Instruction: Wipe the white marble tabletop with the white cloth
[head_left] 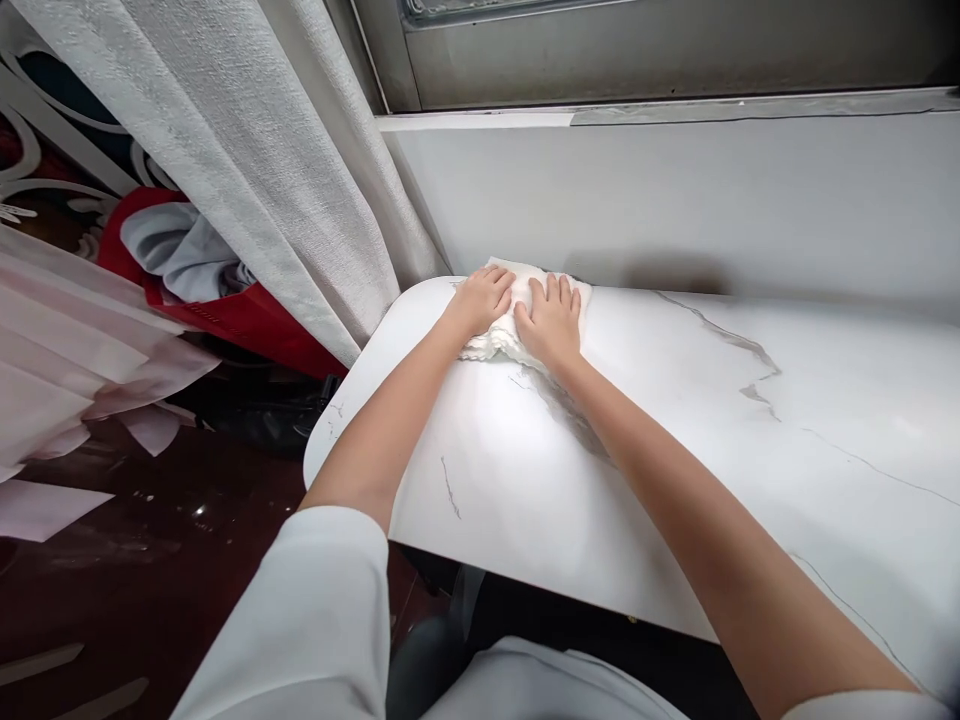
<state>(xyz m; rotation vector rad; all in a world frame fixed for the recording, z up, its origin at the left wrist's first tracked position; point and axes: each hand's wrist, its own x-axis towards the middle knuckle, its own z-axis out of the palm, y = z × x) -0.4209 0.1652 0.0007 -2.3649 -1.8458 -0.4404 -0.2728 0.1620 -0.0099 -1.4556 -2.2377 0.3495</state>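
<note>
A folded white cloth [517, 285] lies at the far left corner of a white marble-patterned table [675, 440], close to the wall. My left hand [482, 298] rests on the cloth's left part with its fingers curled over the fabric. My right hand [553, 320] presses flat on the cloth's right part, fingers stretched out and together. Both arms reach forward across the tabletop. Most of the cloth is hidden under my hands.
A grey curtain [247, 150] hangs at the table's left end. Behind it sits a red bin [247, 320] holding grey fabric. A grey wall [675, 200] and window ledge [675, 105] run along the table's far side. Dark glossy floor [150, 540] lies to the left.
</note>
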